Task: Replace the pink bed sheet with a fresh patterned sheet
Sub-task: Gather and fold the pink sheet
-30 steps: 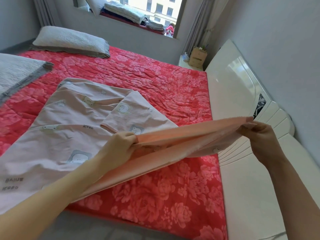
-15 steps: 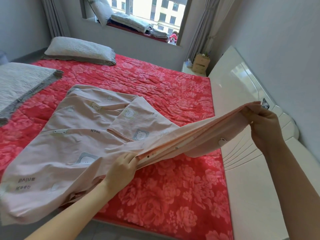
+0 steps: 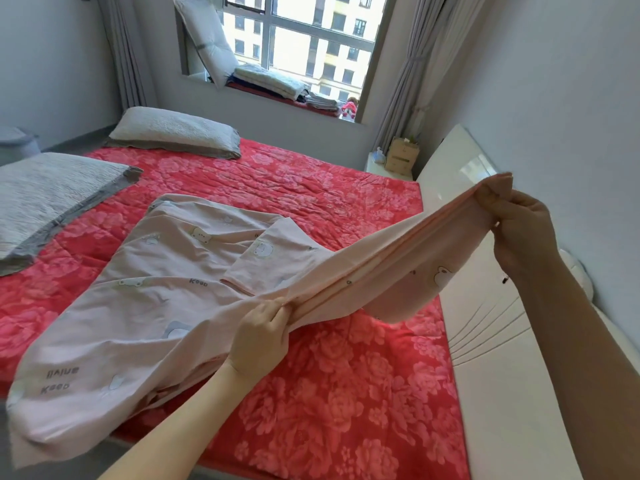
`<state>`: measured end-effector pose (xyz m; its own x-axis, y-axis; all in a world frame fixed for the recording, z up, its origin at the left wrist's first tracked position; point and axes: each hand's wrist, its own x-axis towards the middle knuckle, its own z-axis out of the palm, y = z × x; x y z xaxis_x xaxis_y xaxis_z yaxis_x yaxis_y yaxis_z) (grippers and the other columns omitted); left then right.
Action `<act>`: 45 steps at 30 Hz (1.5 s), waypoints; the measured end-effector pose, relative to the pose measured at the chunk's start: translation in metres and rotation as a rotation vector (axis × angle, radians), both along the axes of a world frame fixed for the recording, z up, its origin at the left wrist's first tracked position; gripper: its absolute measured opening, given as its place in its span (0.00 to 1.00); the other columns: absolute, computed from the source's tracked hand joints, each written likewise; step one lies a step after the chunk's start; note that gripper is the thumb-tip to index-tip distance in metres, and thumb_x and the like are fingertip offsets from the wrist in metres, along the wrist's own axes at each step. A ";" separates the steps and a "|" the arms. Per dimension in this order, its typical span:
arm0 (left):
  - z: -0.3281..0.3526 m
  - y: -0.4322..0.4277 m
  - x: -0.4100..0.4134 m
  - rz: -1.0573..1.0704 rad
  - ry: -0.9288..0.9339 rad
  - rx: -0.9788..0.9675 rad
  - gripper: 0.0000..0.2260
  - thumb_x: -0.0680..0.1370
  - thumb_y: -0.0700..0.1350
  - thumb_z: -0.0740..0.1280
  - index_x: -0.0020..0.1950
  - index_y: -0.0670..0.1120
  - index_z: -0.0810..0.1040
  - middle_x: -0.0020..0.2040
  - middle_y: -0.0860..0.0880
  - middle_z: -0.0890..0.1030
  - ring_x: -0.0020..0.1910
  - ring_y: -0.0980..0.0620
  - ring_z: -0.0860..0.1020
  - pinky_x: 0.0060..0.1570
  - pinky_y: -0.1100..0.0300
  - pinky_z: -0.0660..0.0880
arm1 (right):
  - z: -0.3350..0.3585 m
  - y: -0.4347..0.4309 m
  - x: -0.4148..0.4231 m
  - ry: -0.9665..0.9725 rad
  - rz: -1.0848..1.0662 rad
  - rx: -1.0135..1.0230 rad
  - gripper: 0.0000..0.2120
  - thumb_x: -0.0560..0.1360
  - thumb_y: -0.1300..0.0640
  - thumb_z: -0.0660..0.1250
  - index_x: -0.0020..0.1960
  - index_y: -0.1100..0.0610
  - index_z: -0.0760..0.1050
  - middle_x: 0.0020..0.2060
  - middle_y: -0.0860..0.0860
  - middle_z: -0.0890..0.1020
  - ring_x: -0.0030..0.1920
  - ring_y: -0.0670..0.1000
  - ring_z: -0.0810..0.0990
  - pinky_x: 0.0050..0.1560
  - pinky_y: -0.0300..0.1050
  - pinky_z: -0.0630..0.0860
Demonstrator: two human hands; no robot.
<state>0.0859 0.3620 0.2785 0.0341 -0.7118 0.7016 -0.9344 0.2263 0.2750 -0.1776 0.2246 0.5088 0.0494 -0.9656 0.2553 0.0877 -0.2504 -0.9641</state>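
A pale pink sheet printed with little bears and the word "Keep" lies partly folded on the bed. Its near edge is pulled taut between my hands. My left hand grips the bunched edge low over the bed. My right hand pinches the corner of the same edge, raised in front of the white headboard. Under the sheet a red quilted cover with a pink flower pattern spreads across the whole mattress.
A grey pillow lies at the bed's far side and a folded grey blanket at the left. A cardboard box stands on a small white stand by the curtain. Folded bedding fills the window sill.
My right hand has lifted the sheet corner higher, and the edge now slopes up steeply from my left hand. The view has tilted up toward the window.
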 end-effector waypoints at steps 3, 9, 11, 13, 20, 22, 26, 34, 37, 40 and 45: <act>0.011 0.001 -0.010 0.060 0.041 0.085 0.20 0.75 0.52 0.62 0.53 0.36 0.80 0.42 0.44 0.82 0.41 0.46 0.79 0.43 0.57 0.76 | 0.012 0.004 0.007 0.004 -0.015 -0.012 0.06 0.66 0.58 0.74 0.32 0.50 0.84 0.31 0.44 0.81 0.40 0.44 0.78 0.43 0.36 0.74; 0.017 0.003 0.000 0.130 -0.060 0.001 0.07 0.70 0.34 0.63 0.35 0.36 0.80 0.34 0.43 0.79 0.31 0.45 0.79 0.34 0.54 0.78 | 0.027 0.006 0.005 -0.010 -0.033 -0.029 0.05 0.65 0.58 0.74 0.32 0.50 0.83 0.31 0.44 0.79 0.42 0.46 0.76 0.44 0.37 0.73; 0.024 0.012 0.003 0.102 -0.017 -0.054 0.09 0.72 0.37 0.62 0.36 0.37 0.80 0.33 0.45 0.79 0.32 0.48 0.78 0.35 0.58 0.75 | 0.025 0.002 -0.003 -0.012 -0.082 -0.015 0.07 0.70 0.60 0.73 0.34 0.52 0.83 0.34 0.45 0.80 0.45 0.47 0.77 0.46 0.38 0.72; 0.041 0.019 0.005 -0.012 0.118 -0.049 0.10 0.75 0.42 0.62 0.38 0.41 0.79 0.32 0.49 0.77 0.33 0.55 0.72 0.33 0.64 0.68 | 0.021 -0.004 -0.013 -0.016 -0.145 0.022 0.02 0.69 0.58 0.74 0.39 0.53 0.81 0.39 0.47 0.80 0.49 0.48 0.77 0.50 0.39 0.73; 0.096 0.022 -0.006 -0.189 0.388 0.130 0.20 0.72 0.44 0.69 0.30 0.57 0.60 0.26 0.59 0.70 0.25 0.60 0.67 0.27 0.71 0.60 | -0.011 -0.028 -0.054 0.100 -0.324 0.072 0.12 0.72 0.57 0.72 0.52 0.63 0.79 0.36 0.49 0.77 0.36 0.44 0.74 0.31 0.30 0.72; 0.105 0.020 -0.014 -0.157 0.475 0.161 0.20 0.72 0.40 0.72 0.32 0.55 0.62 0.25 0.58 0.70 0.24 0.59 0.67 0.26 0.70 0.60 | -0.023 -0.031 -0.067 0.156 -0.367 0.125 0.12 0.71 0.57 0.73 0.51 0.62 0.79 0.31 0.47 0.77 0.34 0.45 0.73 0.31 0.31 0.70; 0.108 0.012 -0.029 -0.215 0.519 0.298 0.17 0.72 0.36 0.70 0.39 0.49 0.63 0.24 0.54 0.68 0.22 0.57 0.67 0.24 0.68 0.61 | -0.041 -0.019 -0.079 0.840 -0.530 0.250 0.23 0.64 0.50 0.71 0.56 0.61 0.77 0.47 0.56 0.81 0.50 0.58 0.79 0.51 0.46 0.73; 0.101 -0.001 -0.050 -0.308 0.456 0.395 0.21 0.70 0.34 0.68 0.39 0.55 0.59 0.32 0.50 0.73 0.30 0.53 0.70 0.32 0.63 0.66 | -0.120 0.109 0.071 1.231 0.279 -0.446 0.31 0.67 0.43 0.67 0.68 0.50 0.67 0.58 0.46 0.77 0.59 0.49 0.75 0.64 0.43 0.66; 0.101 -0.001 -0.036 -0.299 0.495 0.388 0.19 0.69 0.38 0.73 0.40 0.52 0.62 0.35 0.48 0.77 0.32 0.52 0.73 0.35 0.60 0.70 | -0.132 0.100 0.080 1.053 0.144 -0.546 0.10 0.69 0.50 0.67 0.35 0.56 0.73 0.28 0.47 0.74 0.27 0.48 0.73 0.29 0.39 0.65; 0.106 0.007 -0.019 -0.353 0.578 0.374 0.15 0.67 0.43 0.75 0.42 0.48 0.68 0.38 0.48 0.82 0.37 0.53 0.80 0.40 0.57 0.77 | -0.117 0.096 0.081 1.040 0.209 -0.591 0.18 0.72 0.49 0.65 0.27 0.53 0.65 0.21 0.45 0.64 0.24 0.40 0.60 0.28 0.29 0.57; 0.074 0.046 0.028 -0.307 0.728 0.335 0.11 0.69 0.49 0.73 0.47 0.45 0.77 0.45 0.52 0.82 0.48 0.54 0.80 0.53 0.55 0.77 | -0.077 0.093 0.091 1.088 0.268 -0.508 0.11 0.63 0.63 0.59 0.35 0.59 0.81 0.29 0.51 0.81 0.31 0.50 0.78 0.35 0.39 0.71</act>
